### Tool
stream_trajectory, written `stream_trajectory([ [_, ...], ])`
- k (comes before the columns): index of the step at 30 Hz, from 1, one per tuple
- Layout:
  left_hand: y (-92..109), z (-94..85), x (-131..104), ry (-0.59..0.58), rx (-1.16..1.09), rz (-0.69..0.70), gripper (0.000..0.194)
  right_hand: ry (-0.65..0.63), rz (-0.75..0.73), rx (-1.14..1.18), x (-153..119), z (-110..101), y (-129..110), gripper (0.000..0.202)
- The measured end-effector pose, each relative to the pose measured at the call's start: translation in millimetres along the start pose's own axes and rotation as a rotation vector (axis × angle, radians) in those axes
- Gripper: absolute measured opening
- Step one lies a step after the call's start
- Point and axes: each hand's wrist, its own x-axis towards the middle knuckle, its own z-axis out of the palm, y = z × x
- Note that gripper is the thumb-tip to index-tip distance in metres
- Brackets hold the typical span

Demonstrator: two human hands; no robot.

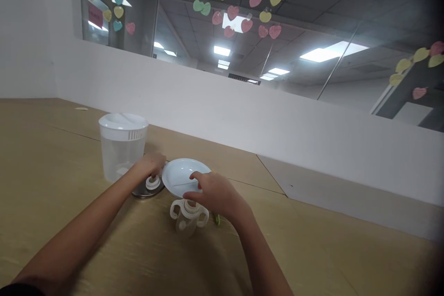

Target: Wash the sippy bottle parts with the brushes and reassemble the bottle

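Note:
My left hand [154, 163] reaches down with its fingers bent together at the top of a white bottle collar [152, 183]. That collar sits on a round metal plate [143, 193]; the fingertips are partly hidden. Over a clear baby bottle [185, 225] with two white side handles hovers my right hand [217, 193], thumb and forefinger spread apart, holding nothing. The bottle stands upright, its mouth partly covered by the thumb. Just behind it, a shallow white bowl [180, 173] is partly hidden by the right hand's fingers.
A clear plastic bucket [120, 152] with a white lid stands behind my left forearm. Something green [217, 218] pokes out beside the bottle. A small flat piece [81, 108] lies far left on the wooden table [104, 263]. A white wall [208, 111] bounds the back.

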Motion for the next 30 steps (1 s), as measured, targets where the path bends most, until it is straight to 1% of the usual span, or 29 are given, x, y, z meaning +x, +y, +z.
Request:
stream_trajectory([
  [3,-7.9,-15.7,-11.6,0.073,0.078,-0.071,0.011,0.044,0.006,0.025,-1.5,-1.6,3.9,0.043],
  [5,-9.1,-28.0,-22.6,0.139,0.094,-0.065,0.015,0.085,0.002,0.049,-1.0,-1.9,4.3,0.042],
  [6,-7.0,-33.7,-28.8,0.179,0.086,-0.038,0.018,0.106,0.002,0.065,-0.2,-1.7,3.4,0.041],
  [8,4.1,-42.7,-41.8,0.268,0.041,0.066,0.022,0.155,-0.007,0.113,2.6,-0.8,-0.3,0.04],
  [11,33.0,-49.8,-61.7,0.371,-0.07,0.287,0.023,0.264,-0.05,0.234,8.5,2.0,-6.9,0.044],
  [14,60.3,-51.9,-78.5,0.443,-0.176,0.449,0.019,0.352,-0.065,0.349,14.5,5.1,-8.5,0.045],
  [17,72.7,-52.4,-89.2,0.513,-0.258,0.513,0.016,0.426,-0.102,0.419,18.3,6.2,-5.3,0.034],
  [19,73.7,-52.5,-92.4,0.559,-0.296,0.522,0.014,0.481,-0.181,0.487,19.2,5.7,-3.5,0.033],
  [21,71.9,-51.9,-92.6,0.603,-0.338,0.519,0.01,0.525,-0.231,0.573,19.0,5.0,-2.9,0.043],
  [23,69.6,-50.3,-90.2,0.644,-0.405,0.529,0.007,0.549,-0.222,0.653,18.5,5.1,-3.1,0.056],
  [25,68.1,-48.0,-86.6,0.686,-0.517,0.562,0.009,0.571,-0.195,0.712,18.2,6.1,-3.3,0.065],
  [28,68.3,-44.9,-82.2,0.725,-0.725,0.638,0.014,0.615,-0.208,0.773,18.6,8.4,-3.0,0.067],
  [30,69.7,-44.0,-81.0,0.726,-0.84,0.671,0.017,0.63,-0.223,0.797,19.1,9.8,-2.5,0.066],
])
